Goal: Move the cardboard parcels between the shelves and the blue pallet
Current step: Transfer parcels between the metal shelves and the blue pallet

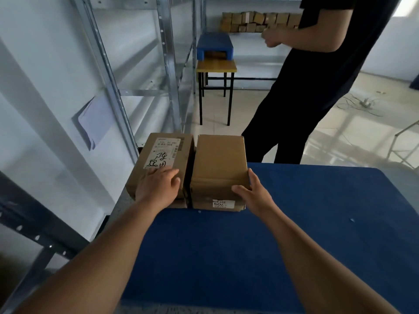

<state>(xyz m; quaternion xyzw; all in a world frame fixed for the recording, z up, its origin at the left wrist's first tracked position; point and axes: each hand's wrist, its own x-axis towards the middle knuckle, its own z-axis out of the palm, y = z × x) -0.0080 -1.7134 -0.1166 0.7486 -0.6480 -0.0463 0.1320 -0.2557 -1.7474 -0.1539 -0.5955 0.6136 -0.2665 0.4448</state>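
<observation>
Left hand [158,185]: we rest relaxed fingers flat atop the labelled parcel [164,159].
Right hand [251,193]: we grip the plain parcel [218,168] on the blue pallet [294,223].

1. Two cardboard parcels stand side by side at the blue pallet's [294,223] far left corner: the labelled parcel [163,159] and the plain parcel [218,168].
2. Two hands, the left hand [156,185] and the right hand [255,193].
3. One metal shelving rack [108,71] along the pallet's left edge.
4. One stack of boxes [258,21] on a far shelf, too small to count.
5. One small table [216,66].
6. One standing person [317,75].
</observation>
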